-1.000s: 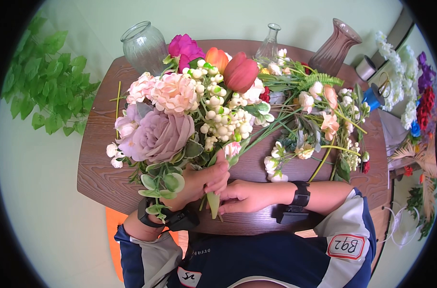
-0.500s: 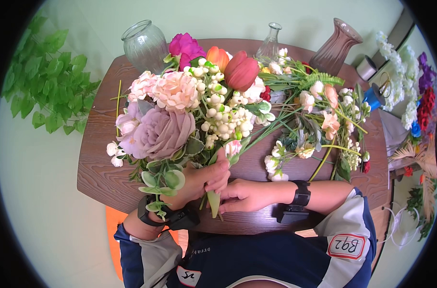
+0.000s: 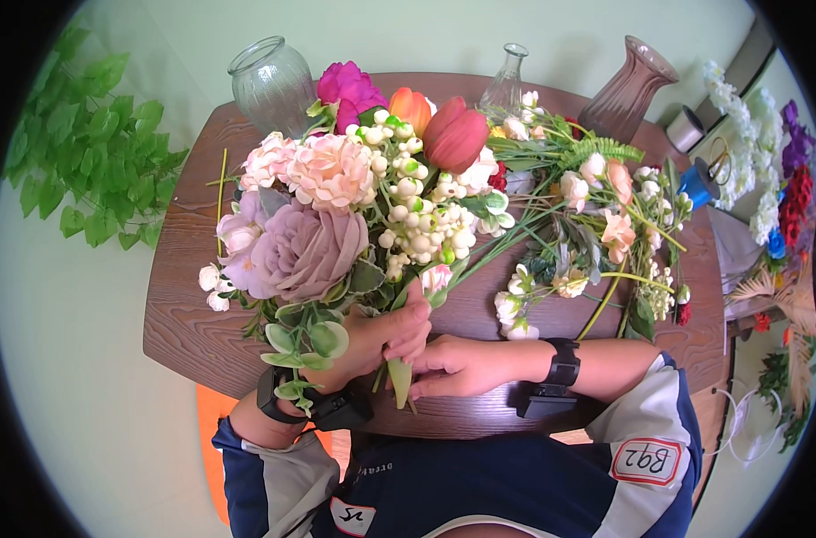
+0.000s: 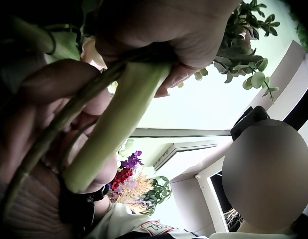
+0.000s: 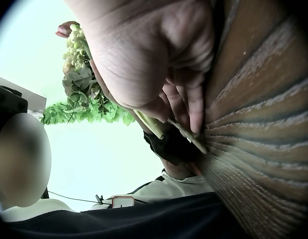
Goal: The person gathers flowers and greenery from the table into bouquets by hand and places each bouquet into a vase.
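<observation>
A bouquet of artificial flowers (image 3: 332,170) leans over the left half of the table, with a mauve rose (image 3: 305,249), a red tulip (image 3: 457,134) and cream berries (image 3: 421,231). My left hand (image 3: 377,339) grips its gathered stems just below the blooms. Under it, my right hand (image 3: 466,363) has its fingers curled about the lower stem ends (image 3: 401,384). In the left wrist view, a thick pale green stem (image 4: 116,122) and a thinner brown one (image 4: 54,124) cross before the right palm. Stem tips (image 5: 194,142) show beside my right fingers (image 5: 195,107) in the right wrist view.
Loose flowers (image 3: 574,260) lie across the table's right side. Along the back stand a round glass vase (image 3: 272,94), a small clear bottle vase (image 3: 502,81) and a pinkish vase (image 3: 625,90). Spools (image 3: 684,130) sit at the right edge. Green foliage (image 3: 94,143) hangs at left.
</observation>
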`<state>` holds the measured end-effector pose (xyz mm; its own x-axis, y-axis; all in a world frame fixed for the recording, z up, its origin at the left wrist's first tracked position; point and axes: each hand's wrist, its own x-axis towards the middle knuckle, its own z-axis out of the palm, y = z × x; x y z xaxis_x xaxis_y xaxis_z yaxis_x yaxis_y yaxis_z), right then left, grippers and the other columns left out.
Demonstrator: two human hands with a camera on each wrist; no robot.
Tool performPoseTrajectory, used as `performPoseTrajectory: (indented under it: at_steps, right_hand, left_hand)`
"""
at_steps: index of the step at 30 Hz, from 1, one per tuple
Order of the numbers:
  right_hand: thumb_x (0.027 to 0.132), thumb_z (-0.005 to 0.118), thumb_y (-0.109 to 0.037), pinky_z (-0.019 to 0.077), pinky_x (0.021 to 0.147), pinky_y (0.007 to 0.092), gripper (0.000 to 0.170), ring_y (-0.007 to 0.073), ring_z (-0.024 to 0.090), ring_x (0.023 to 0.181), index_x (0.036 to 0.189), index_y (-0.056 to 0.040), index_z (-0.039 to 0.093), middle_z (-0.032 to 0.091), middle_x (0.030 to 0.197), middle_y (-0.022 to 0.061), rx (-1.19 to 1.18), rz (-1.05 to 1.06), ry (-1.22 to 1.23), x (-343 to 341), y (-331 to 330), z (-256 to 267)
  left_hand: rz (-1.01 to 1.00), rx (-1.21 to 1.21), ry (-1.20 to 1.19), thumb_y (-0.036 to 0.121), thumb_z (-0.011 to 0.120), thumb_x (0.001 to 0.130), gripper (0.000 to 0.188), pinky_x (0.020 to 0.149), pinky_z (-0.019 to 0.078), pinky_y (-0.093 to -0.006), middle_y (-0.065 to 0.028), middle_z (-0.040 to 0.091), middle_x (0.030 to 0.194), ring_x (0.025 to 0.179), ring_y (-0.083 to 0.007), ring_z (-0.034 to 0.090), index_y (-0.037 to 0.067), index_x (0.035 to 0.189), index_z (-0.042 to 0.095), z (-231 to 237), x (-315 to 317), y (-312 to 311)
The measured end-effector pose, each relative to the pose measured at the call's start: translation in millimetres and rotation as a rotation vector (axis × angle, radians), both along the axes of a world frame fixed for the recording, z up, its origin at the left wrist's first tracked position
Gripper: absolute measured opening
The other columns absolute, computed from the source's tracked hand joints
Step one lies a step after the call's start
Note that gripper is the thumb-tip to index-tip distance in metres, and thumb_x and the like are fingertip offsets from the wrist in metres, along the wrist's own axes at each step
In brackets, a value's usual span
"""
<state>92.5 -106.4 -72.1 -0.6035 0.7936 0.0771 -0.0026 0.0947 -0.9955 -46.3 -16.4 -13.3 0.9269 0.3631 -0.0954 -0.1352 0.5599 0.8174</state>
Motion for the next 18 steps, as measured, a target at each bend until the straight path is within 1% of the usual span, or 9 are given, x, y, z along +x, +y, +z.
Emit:
performPoseTrajectory:
  at_steps: [5,18]
  right_hand:
    - [0.086,0.054,-0.010,0.0453,0.065,0.0269,0.013,0.0139,0.058,0.070,0.095,-0.0017,0.059,0.062,0.077,0.0061,-0.004,0.016,-0.003,0.5,0.1,1.9]
    - [0.086,0.055,-0.011,0.0456,0.066,0.0271,0.012,0.0139,0.058,0.070,0.093,-0.0014,0.060,0.063,0.078,0.0060,-0.041,0.017,-0.008,0.7,-0.1,4.7]
  left_hand:
    - [-0.008,-0.014,-0.001,0.017,0.050,0.090,0.021,0.045,0.0304,-0.0237,0.0040,0.031,0.052,0.040,-0.0061,0.030,0.010,0.076,0.036,-0.5,0.1,0.2]
    - [-0.006,-0.017,-0.008,0.016,0.049,0.091,0.020,0.044,0.0307,-0.0236,0.0039,0.031,0.052,0.040,-0.0061,0.030,0.010,0.076,0.036,-0.7,0.2,0.1]
